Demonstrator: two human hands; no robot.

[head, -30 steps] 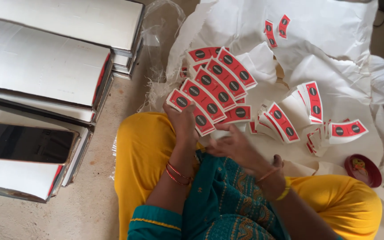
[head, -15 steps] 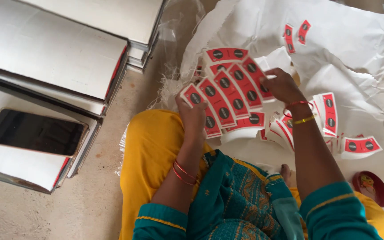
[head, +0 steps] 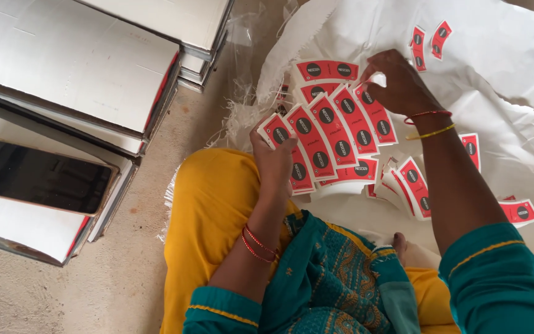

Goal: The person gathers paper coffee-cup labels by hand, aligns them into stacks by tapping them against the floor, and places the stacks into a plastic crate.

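At far left a dark phone (head: 41, 178) lies on stacked flat white sheets with red edges (head: 75, 68), on a concrete floor. Right of them, a seated person in yellow trousers fans out red curved paper cutouts (head: 332, 127). The left hand (head: 274, 162) grips the near end of the fan, thumb pressed on top. The right hand (head: 397, 83), wearing bangles, pinches the far edge of the fan's rightmost cutout. More red cutouts (head: 412, 185) lie scattered right, on a white woven sheet (head: 502, 74).
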